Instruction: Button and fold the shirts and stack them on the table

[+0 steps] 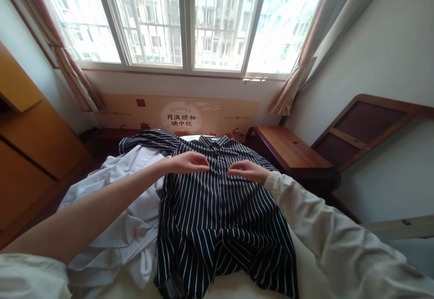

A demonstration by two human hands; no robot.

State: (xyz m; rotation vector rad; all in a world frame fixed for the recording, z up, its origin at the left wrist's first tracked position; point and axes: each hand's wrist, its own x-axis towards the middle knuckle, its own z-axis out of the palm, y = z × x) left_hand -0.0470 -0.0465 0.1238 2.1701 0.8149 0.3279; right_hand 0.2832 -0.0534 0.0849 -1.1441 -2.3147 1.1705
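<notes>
A black shirt with thin white stripes (217, 217) lies spread front-up on a bed, collar toward the window. My left hand (188, 162) rests on its upper chest, fingers curled and pinched at the button placket. My right hand (247, 171) lies a little to the right of it, fingers also drawn together on the fabric. The two hands are a small gap apart. A crumpled white garment (125, 226) lies under and to the left of the striped shirt.
A dark wooden bedside table (288, 150) stands at the right, next to a wooden headboard (366, 125) against the wall. An orange wooden cabinet (30, 154) fills the left. A printed cardboard panel (179, 116) leans under the window (183, 19).
</notes>
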